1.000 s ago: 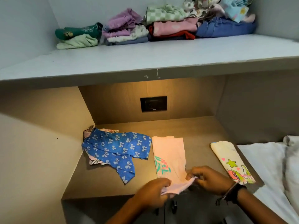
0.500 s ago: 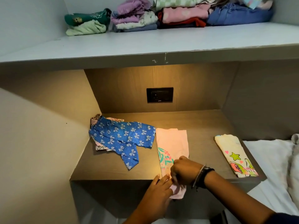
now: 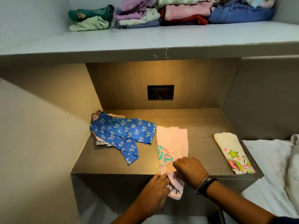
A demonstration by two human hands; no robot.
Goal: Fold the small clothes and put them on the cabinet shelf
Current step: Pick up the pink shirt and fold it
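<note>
Observed right hand (image 3: 189, 172) pinching pink garment (image 3: 171, 143) at ledge (image 3: 113, 164) front; left hand (image 3: 153, 191) flat, fingers straight, against its hanging hem. Logged blue bow-print garment (image 3: 123, 133) at 10 o'clock.

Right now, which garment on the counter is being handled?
The pink garment in the middle: the right hand pinches it, the left hand touches it. The blue garment and cream garment lie untouched.
</note>
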